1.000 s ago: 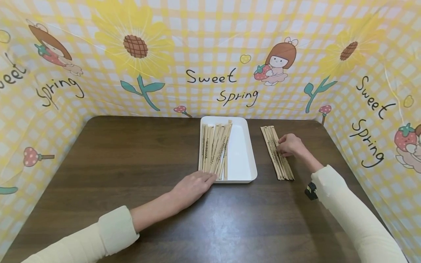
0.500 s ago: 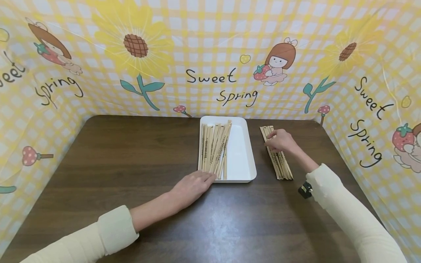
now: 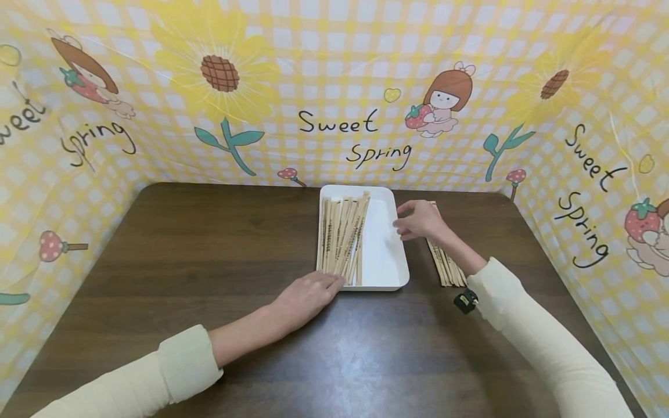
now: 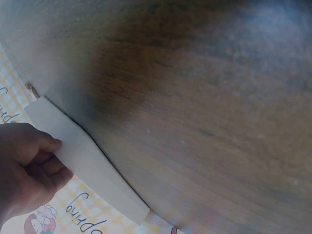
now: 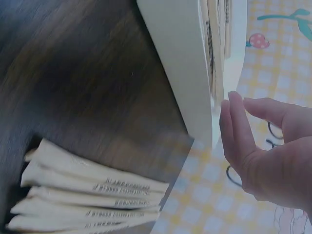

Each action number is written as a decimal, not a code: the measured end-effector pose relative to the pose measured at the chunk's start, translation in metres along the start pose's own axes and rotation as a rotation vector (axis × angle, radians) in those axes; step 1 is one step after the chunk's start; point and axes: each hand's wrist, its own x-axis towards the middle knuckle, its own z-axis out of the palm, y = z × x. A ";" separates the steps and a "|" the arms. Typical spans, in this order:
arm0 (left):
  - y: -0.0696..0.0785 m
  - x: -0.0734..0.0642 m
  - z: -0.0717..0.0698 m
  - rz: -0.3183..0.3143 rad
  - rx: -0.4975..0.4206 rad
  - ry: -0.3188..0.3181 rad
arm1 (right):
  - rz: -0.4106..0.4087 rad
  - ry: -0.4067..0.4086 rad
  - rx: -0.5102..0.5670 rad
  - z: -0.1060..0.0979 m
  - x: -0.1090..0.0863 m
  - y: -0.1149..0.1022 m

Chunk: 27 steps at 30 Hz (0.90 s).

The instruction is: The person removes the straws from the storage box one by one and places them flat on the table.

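A white tray [image 3: 381,249] stands on the table near the back wall. Several slim sticks [image 3: 340,238] in tan printed paper wrappers lie lengthwise in its left part. At the tray's near left corner, my left hand [image 3: 305,299] holds the rim; in the left wrist view its thumb and fingers [image 4: 61,178] meet at the tray's edge. My right hand [image 3: 422,219] hovers at the tray's right rim, fingers extended and nothing visible between them. Under and behind that wrist lies a second row of wrapped sticks [image 3: 444,264], partly hidden by the hand.
The dark wood table [image 3: 209,244] is enclosed by a yellow checked cloth [image 3: 334,69] at the back and both sides. Below the right sleeve hangs a small black wrist device [image 3: 465,302].
My right hand has moved left from the loose wrapped sticks to the tray's right rim, its fingers spreading out. The left hand stays on the tray's corner.
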 end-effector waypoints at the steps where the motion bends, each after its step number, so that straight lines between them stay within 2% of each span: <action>1: 0.000 0.000 0.000 0.001 0.002 -0.001 | 0.000 0.000 0.009 0.003 0.001 -0.001; 9: 0.000 0.001 0.000 -0.001 0.022 -0.009 | 0.003 -0.023 0.081 0.022 0.008 -0.005; 16: -0.001 0.000 -0.001 -0.001 0.018 -0.017 | 0.044 -0.019 0.138 0.042 0.015 -0.007; 27: 0.000 -0.001 0.002 0.009 0.026 0.003 | 0.068 0.000 0.093 0.061 0.025 -0.003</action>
